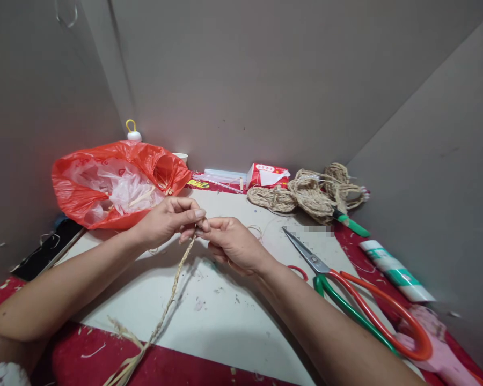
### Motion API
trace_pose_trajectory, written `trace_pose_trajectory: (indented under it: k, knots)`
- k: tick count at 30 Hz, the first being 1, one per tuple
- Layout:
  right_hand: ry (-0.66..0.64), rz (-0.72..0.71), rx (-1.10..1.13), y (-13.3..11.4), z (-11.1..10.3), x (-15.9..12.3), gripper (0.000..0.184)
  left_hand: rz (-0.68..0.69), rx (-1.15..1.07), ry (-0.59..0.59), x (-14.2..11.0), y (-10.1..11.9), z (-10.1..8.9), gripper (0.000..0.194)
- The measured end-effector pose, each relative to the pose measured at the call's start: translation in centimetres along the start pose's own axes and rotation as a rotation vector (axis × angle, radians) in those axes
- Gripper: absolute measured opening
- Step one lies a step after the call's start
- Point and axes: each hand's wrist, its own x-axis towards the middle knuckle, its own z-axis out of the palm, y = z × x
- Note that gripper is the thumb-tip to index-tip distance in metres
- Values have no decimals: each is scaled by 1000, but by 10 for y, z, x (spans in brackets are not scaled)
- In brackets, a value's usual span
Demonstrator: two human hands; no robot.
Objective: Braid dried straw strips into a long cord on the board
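A thin plaited straw cord [176, 280] runs from my fingers down toward the near edge of the table, where it ends in loose straw strands [131, 364]. My left hand [171, 219] pinches the upper end of the cord between thumb and fingers. Right beside it, my right hand [235, 244] is closed on the same end, its fingertips meeting those of the left. The fingers partly hide the very tip of the cord. Both hands are held above a white board [241, 321].
A red plastic bag [76, 190] with white plastic and straw stands at left. Coiled cord bundles [309, 195] and a red tissue pack [268, 175] lie at the back. Large scissors [314, 262] with red and green handles and a green-white roll [396, 271] are at right. Grey walls enclose the table.
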Motion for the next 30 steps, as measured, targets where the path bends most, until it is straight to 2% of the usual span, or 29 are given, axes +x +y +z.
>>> trace_pose_trajectory:
  k: [3,6,11,14,19,25,27,30]
  knots:
    - [-43,-34,-107,0,-3,0,28,35,68,53,0,1,2,27]
    - [-63,-130,-311,1,-6,0,24,41,162,128,2,0,2,31]
    - [79,-197,-737,5,-14,2,22,5,292,147,4,-5,-1,29]
    - [110,-203,-796,6,-19,4,22,-10,344,120,4,-8,-2,19]
    - [128,-219,-863,0,-21,2,24,-9,452,80,4,-12,-1,14]
    - [125,-325,-1009,-4,-5,-9,24,154,771,137,4,-17,3,6]
    - [87,-400,-1116,-5,6,-18,21,216,806,152,3,-19,4,8]
    - [-108,-577,-1244,-11,20,-31,22,254,769,188,1,-22,5,10]
